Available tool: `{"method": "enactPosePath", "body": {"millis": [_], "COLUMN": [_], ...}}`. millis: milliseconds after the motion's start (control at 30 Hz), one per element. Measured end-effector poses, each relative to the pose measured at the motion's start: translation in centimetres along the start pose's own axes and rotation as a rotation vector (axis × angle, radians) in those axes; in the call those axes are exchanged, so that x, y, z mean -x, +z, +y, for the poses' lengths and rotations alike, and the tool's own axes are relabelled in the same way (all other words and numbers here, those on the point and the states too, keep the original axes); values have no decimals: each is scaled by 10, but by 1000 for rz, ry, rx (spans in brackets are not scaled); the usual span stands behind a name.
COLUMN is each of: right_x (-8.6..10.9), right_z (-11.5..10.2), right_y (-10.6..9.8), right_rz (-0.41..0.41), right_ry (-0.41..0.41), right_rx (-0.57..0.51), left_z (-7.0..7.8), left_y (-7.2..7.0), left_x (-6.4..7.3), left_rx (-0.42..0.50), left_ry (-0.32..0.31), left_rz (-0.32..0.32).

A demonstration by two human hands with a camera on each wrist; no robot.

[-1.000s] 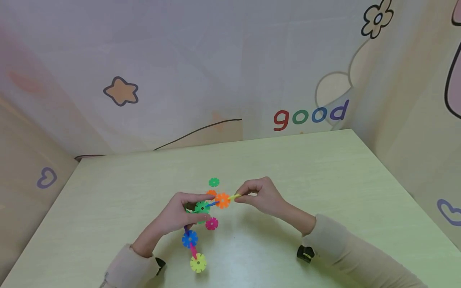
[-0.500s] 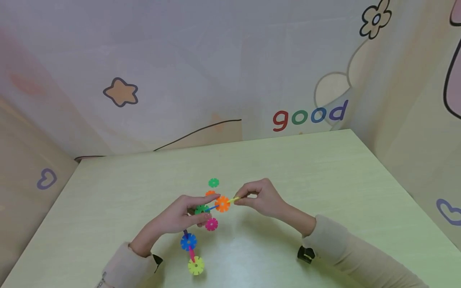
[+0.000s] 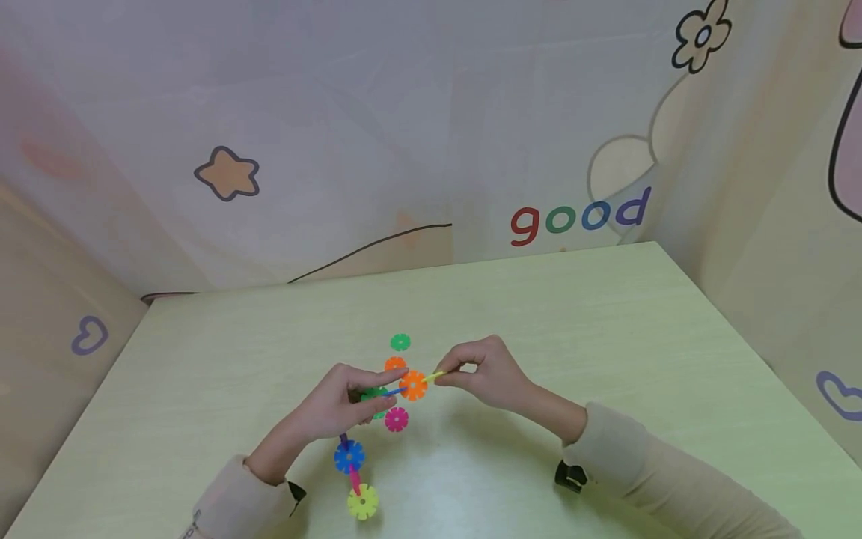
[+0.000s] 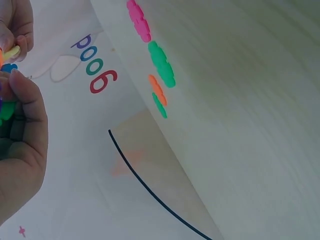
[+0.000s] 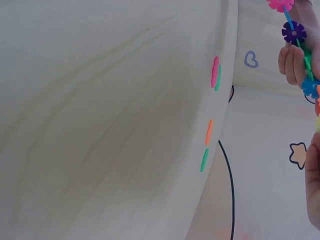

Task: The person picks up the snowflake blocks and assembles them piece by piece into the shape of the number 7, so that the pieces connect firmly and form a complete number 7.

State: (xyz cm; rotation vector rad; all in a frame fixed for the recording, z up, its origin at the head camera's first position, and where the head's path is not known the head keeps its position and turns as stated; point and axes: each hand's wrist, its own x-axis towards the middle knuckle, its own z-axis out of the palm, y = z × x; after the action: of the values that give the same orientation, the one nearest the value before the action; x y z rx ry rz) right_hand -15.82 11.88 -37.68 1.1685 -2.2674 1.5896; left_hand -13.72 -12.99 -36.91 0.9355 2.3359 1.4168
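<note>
Head view: L hand [image 3: 340,403] fingers curled round the middle of a disc chain [image 3: 349,456], index tip at the orange disc [image 3: 413,385]. R hand [image 3: 490,372] thumb + index pinching a yellow disc [image 3: 434,376], edge-on, its far edge at the orange one; can't tell if slotted in. Discs = plastic-looking snowflake shapes, round, notched rims, small ctr hole. Chain's tail hangs nr wearer's side, ends in a yellow-green disc [image 3: 363,501]. Loose on worktop [image 3: 539,314] (pale, faint grain): green disc [image 3: 400,342], magenta disc [image 3: 396,419], another orange partly behind L index.

L wrist view: L hand at frame edge, fingers bent, bit of green inside. R fingers pinch the yellow pc. 4 loose discs lie flat in a row, seen thin.

R wrist view: chain w/ purple disc [image 5: 294,33] facing cam, next discs edge-on; R fingertips at yellow, mostly cropped.
</note>
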Motion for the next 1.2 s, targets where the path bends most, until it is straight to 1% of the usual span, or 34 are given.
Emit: {"method": "enactPosePath", "body": {"millis": [267,433,533,733,833,1067,1133,1200], "right_x": [-1,-1,-2,-4,-7,-18,-23,-29], "right_z": [1,0,-1,0,1,10,15,21], "right_y": [1,2,4,5,4,-7,-11,-14], "right_rz": [-6,-20,-24,-31,-75,-227,-242,-238], "right_ry": [-53,-53,-54,-41,-4,107,150,213], "right_rx": [26,11,20,45,50,23,23,35], "left_z": [-2,-3,-4,-4,-5,-10,-11,-12], "left_y": [1,1,1,-1,-2,-4,-5,-5], "left_x": [1,2,2,2,3,2,3,4], "left_rx": [26,56,65,42,31,18,20,20], "left_ry": [7,17,22,13,-7,-55,-67,-79], "left_rz": [-8,-18,-22,-13,-7,17,24,29]}}
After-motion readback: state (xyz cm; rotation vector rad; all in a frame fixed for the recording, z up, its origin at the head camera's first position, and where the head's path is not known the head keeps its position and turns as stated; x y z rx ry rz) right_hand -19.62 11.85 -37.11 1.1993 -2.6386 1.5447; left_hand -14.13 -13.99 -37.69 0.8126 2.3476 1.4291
